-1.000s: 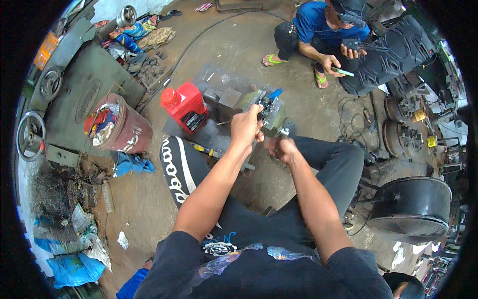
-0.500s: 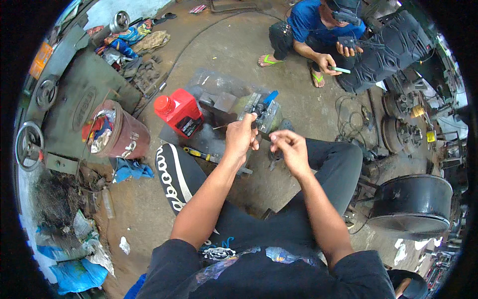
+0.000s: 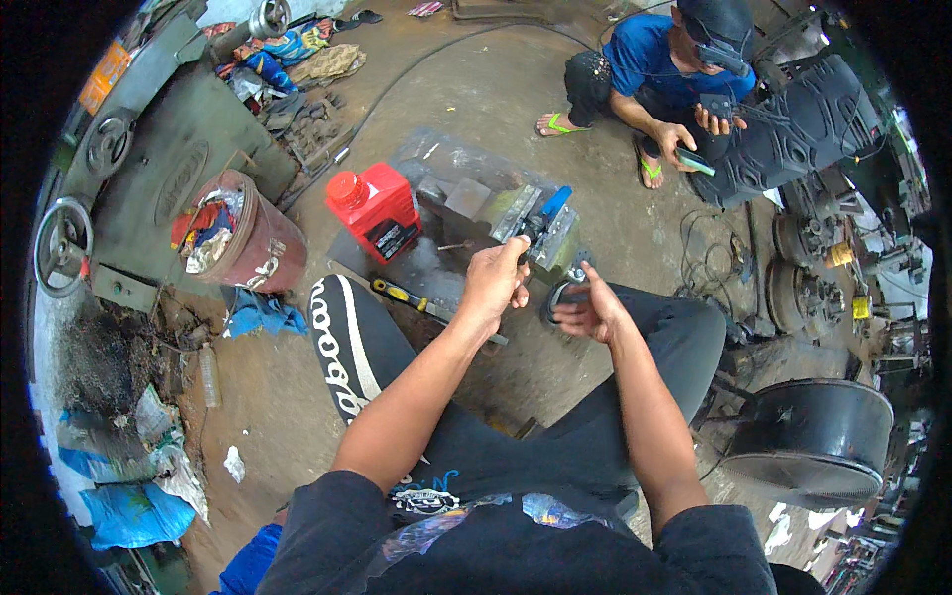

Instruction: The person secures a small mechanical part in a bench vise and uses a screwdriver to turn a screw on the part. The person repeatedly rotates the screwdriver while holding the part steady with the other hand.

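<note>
My left hand [image 3: 494, 285] is closed, its thumb and fingertips at the near end of a black part with a blue handle [image 3: 555, 203]. What lies inside its fingers is hidden. The blue-handled piece rests across a grey metal vise-like block [image 3: 514, 213]. To the right, my right hand [image 3: 592, 307] has its fingers apart and thumb raised, beside a small shiny round metal end [image 3: 576, 273]. A red plastic bottle [image 3: 375, 213] stands left of my left hand. Between them, a small bolt-like piece [image 3: 456, 245] lies on a dark metal plate [image 3: 349, 250].
A yellow-and-black handled tool [image 3: 399, 296] lies near my left knee. A bucket of rags [image 3: 260, 243] stands at the left by a green machine [image 3: 164, 188]. Ahead right, another person [image 3: 645, 64] squats holding devices. A black drum-shaped object [image 3: 815, 436] is at my right.
My right hand has lowered and spread its fingers. My left hand has shifted slightly right in view. The whole scene has shifted a little, and the other person has tilted the handheld device.
</note>
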A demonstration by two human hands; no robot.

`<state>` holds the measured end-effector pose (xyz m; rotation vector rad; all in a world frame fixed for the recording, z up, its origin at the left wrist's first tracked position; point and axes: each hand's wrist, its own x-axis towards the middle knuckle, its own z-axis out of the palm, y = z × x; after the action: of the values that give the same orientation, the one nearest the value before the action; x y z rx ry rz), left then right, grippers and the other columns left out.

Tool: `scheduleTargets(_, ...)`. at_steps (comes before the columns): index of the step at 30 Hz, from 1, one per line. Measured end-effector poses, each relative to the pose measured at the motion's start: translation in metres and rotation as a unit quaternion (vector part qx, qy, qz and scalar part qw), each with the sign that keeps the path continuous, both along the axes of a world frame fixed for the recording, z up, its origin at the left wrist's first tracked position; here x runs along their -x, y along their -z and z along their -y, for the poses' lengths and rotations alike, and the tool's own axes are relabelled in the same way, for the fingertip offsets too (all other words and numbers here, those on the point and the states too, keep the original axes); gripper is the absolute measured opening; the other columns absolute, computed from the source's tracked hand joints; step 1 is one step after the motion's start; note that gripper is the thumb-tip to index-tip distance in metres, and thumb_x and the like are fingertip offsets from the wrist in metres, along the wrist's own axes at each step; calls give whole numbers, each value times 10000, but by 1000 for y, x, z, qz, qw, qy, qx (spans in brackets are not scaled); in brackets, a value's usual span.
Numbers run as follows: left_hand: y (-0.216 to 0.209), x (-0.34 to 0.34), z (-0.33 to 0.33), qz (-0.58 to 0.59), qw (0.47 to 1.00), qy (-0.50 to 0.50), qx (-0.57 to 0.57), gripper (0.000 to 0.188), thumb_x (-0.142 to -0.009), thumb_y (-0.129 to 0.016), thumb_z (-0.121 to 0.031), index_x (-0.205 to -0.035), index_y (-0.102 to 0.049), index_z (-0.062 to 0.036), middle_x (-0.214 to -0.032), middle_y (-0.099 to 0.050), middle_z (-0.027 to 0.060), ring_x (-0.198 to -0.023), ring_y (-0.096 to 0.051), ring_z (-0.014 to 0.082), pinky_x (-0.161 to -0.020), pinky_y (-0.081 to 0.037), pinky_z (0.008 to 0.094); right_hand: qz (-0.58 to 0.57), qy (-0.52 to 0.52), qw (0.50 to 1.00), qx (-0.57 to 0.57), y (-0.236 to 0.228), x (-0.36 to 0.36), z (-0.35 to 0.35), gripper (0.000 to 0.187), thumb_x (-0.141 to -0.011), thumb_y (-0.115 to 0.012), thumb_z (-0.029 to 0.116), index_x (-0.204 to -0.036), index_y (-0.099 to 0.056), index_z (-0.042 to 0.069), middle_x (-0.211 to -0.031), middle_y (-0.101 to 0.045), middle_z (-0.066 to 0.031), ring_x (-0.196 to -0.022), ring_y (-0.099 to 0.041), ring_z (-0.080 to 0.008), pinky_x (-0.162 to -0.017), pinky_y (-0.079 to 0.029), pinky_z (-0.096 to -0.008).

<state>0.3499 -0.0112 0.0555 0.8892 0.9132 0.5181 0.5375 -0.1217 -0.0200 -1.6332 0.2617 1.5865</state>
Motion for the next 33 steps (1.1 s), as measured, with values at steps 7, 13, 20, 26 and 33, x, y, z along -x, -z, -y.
scheduleTargets(7,1,-2,4,-1,1000,15,14,443,-953,-596,-418,-753,-585,-22,-583,-477,0,-405,-524,143,-380,-367,283,151,128,925,-325,8,-14,-11,266,-929,-666,92,-1187,-607,62,-1162,-705,-44,-1070,-619,-195,-904,-468,-378)
scheduleTargets(13,-3,-3,5,-17,1000,8,2,458,-964,-592,-429,-772,-577,-14,-601,-477,13,-396,-493,134,-369,-369,283,434,37,806,-401,-23,26,26,310,-767,-476,54,-911,-742,-10,-1340,-643,-165,-1243,-549,-208,-1045,-381,-299)
scheduleTargets(20,2,1,4,14,999,48,0,447,-977,-571,-463,-787,-545,-59,-542,-374,-37,-419,-446,129,-431,-337,298,639,-83,744,-176,-3,79,39,393,-995,-576,266,-880,-762,-61,-1391,-624,-178,-1207,-614,-352,-1051,-447,-399)
scheduleTargets(26,5,0,-1,1,999,5,47,323,-994,-596,-416,-912,-575,-104,-655,-480,-28,-452,-387,81,-412,-320,256,736,-75,649,-179,2,99,38,285,-870,-699,222,-1018,-752,-16,-1380,-601,-249,-1237,-574,-457,-1040,-455,-524)
scheduleTargets(33,16,3,-16,-9,999,40,19,447,-961,-612,-527,-847,-564,-97,-602,-391,-29,-475,-425,133,-453,-325,292,624,2,771,-125,26,74,46,248,-861,-701,255,-955,-740,29,-1258,-663,-242,-1100,-656,-398,-962,-500,-496)
